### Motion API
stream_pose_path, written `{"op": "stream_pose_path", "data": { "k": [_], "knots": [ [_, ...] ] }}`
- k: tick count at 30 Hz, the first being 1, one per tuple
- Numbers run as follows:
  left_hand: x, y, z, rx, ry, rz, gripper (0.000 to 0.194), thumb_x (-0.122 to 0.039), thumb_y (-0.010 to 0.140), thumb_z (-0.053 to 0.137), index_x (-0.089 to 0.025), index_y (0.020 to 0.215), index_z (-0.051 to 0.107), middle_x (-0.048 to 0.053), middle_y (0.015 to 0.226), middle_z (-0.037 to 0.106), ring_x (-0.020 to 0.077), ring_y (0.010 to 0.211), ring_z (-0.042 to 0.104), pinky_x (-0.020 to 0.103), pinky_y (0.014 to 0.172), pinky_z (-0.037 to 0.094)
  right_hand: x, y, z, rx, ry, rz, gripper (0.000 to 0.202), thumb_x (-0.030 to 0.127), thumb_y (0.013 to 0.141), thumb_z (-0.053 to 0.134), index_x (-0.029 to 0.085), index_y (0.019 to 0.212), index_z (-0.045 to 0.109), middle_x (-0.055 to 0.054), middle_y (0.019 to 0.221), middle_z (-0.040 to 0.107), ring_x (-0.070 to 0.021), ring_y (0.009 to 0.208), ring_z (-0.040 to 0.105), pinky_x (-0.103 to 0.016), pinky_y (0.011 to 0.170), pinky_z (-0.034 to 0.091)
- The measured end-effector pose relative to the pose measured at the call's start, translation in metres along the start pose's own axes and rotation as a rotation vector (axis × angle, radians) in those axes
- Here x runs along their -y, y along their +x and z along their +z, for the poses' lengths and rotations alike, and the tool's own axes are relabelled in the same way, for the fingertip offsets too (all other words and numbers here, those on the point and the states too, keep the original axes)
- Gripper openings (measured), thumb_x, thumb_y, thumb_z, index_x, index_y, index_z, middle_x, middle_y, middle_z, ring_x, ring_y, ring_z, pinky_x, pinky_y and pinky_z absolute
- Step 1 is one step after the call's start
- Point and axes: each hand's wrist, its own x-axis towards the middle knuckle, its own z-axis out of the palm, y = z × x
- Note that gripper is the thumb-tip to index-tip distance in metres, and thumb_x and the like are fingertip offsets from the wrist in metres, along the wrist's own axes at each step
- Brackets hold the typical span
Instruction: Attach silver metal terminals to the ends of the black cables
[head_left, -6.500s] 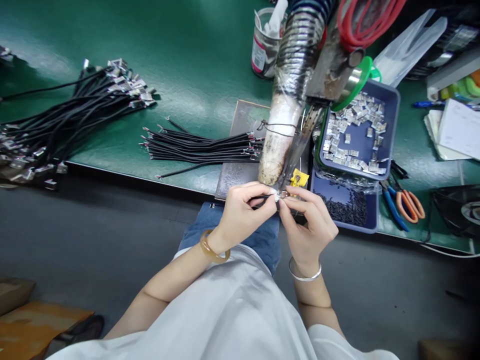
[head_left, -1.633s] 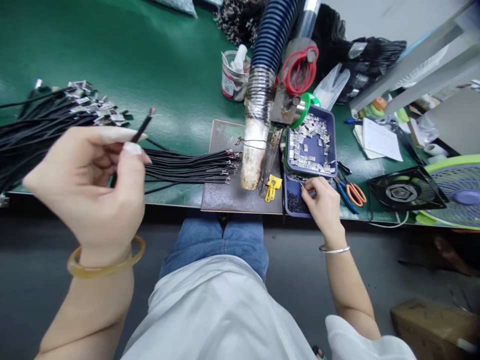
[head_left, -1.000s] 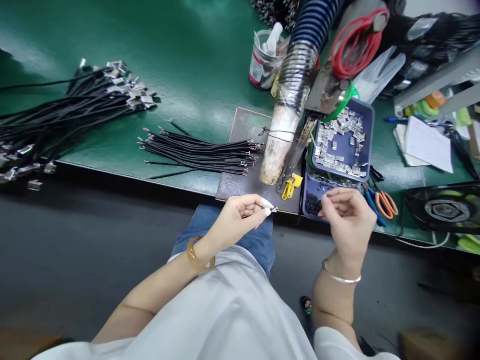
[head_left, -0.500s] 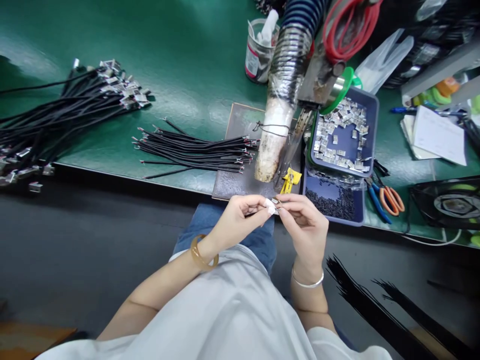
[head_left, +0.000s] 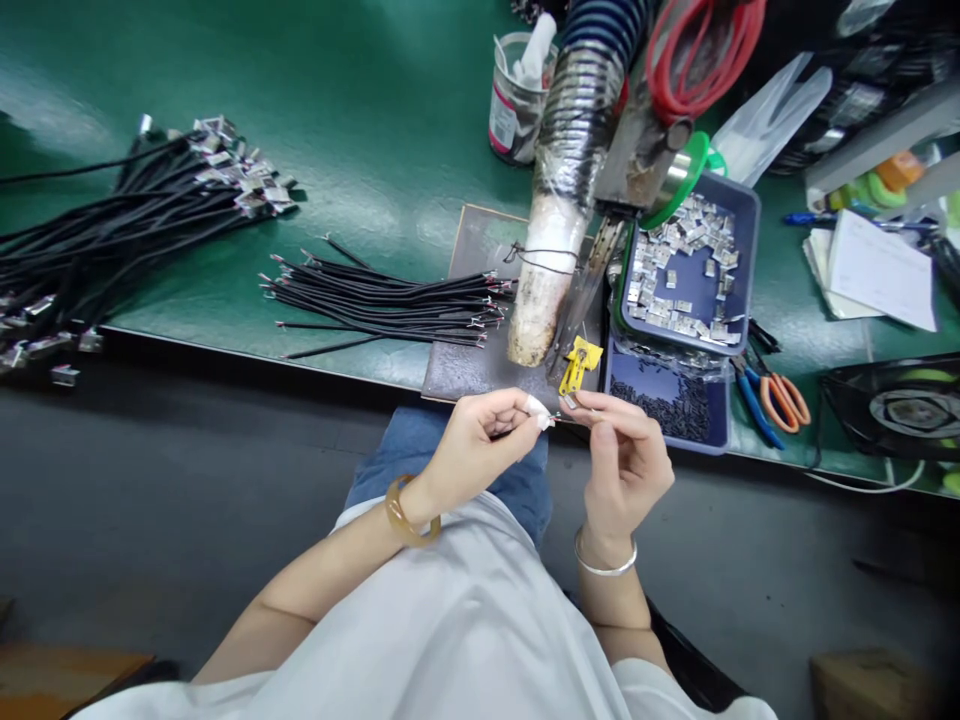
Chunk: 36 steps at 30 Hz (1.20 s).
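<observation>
Drawn back near frame centre, the right hand (head_left: 626, 465) grips a metal connector (head_left: 570, 401); the left hand (head_left: 484, 440) pinches a stripped cable end (head_left: 554, 418). Keeping both steady should help.

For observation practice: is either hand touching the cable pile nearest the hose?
No: the cable pile lies apart from left hand and right hand.

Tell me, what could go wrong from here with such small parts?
The small metal piece at the right hand is close to the table's front edge; if it slips, it might fall to the floor. The cable end pinched in the left hand shows thin wires, which could perhaps bend. At far left, a plug juts past the edge and might get snagged.
</observation>
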Motion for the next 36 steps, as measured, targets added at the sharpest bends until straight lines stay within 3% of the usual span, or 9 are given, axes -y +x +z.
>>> {"op": "stream_pose_path", "data": {
  "k": [7,12,15,22,26,30,34,36],
  "knots": [
    [-0.001,0.002,0.000,0.025,-0.059,-0.055,0.016,-0.025,0.074,0.077,-0.011,0.074,0.069,-0.002,0.059,0.057,0.0053,0.052,0.043,0.017,0.050,0.037,0.004,0.000,0.001,0.052,0.069,0.058,0.012,0.012,0.095,0.059,0.021,0.091,0.066,-0.004,0.103,0.075,-0.0162,0.090,0.074,-0.032,0.079,0.064],
    [-0.002,0.004,-0.002,-0.024,-0.094,-0.078,0.015,-0.024,0.072,0.077,-0.011,0.072,0.069,-0.003,0.056,0.056,0.0048,0.051,0.043,0.016,0.048,0.036,-0.001,-0.003,0.001,-0.078,0.014,-0.051,0.015,0.007,0.086,0.069,0.021,0.091,0.066,-0.003,0.101,0.075,-0.0169,0.084,0.075,-0.035,0.076,0.065],
    [-0.001,0.004,-0.003,-0.024,-0.095,-0.072,0.011,-0.020,0.072,0.076,-0.011,0.073,0.069,-0.005,0.053,0.053,0.0037,0.049,0.040,0.015,0.047,0.035,-0.002,-0.005,0.002,-0.064,-0.015,-0.093,0.017,0.007,0.085,0.070,0.023,0.091,0.067,-0.002,0.100,0.075,-0.0173,0.083,0.074,-0.036,0.075,0.065],
    [0.001,0.003,-0.004,-0.064,-0.031,-0.073,0.011,-0.022,0.071,0.076,-0.011,0.075,0.074,0.005,0.072,0.070,0.0104,0.062,0.058,0.019,0.057,0.048,-0.002,-0.003,0.002,0.022,-0.062,0.024,0.007,0.015,0.090,0.068,0.022,0.092,0.068,-0.005,0.101,0.075,-0.0186,0.088,0.075,-0.036,0.079,0.065],
    [0.001,0.003,-0.007,-0.069,0.032,-0.060,0.012,-0.022,0.073,0.074,-0.011,0.073,0.070,0.000,0.059,0.057,0.0062,0.052,0.043,0.017,0.047,0.033,-0.002,-0.004,0.001,-0.020,-0.064,-0.046,0.010,0.014,0.090,0.067,0.023,0.094,0.066,-0.005,0.103,0.076,-0.0198,0.089,0.076,-0.039,0.079,0.065],
    [-0.002,0.004,-0.011,-0.028,0.075,-0.011,0.013,-0.024,0.078,0.070,-0.012,0.073,0.067,-0.005,0.053,0.043,0.0049,0.049,0.030,0.017,0.045,0.022,-0.004,-0.006,0.004,0.018,-0.105,-0.158,0.015,0.011,0.088,0.067,0.024,0.095,0.065,-0.004,0.101,0.077,-0.0194,0.089,0.076,-0.037,0.078,0.065],
    [-0.003,0.006,-0.011,-0.037,0.114,0.016,0.016,-0.027,0.083,0.066,-0.012,0.080,0.072,0.002,0.066,0.060,0.0089,0.058,0.044,0.019,0.050,0.032,-0.013,-0.004,0.007,-0.005,-0.043,-0.078,0.013,0.012,0.090,0.065,0.022,0.098,0.063,-0.004,0.100,0.077,-0.0190,0.091,0.076,-0.037,0.080,0.065],
    [-0.001,0.008,-0.010,-0.053,0.135,0.028,0.017,-0.027,0.083,0.066,-0.012,0.078,0.071,0.002,0.068,0.061,0.0097,0.060,0.046,0.020,0.053,0.035,-0.016,-0.002,0.008,-0.002,-0.063,-0.062,0.011,0.013,0.090,0.066,0.022,0.095,0.062,-0.005,0.101,0.077,-0.0193,0.093,0.076,-0.038,0.083,0.065]
  ]
}}
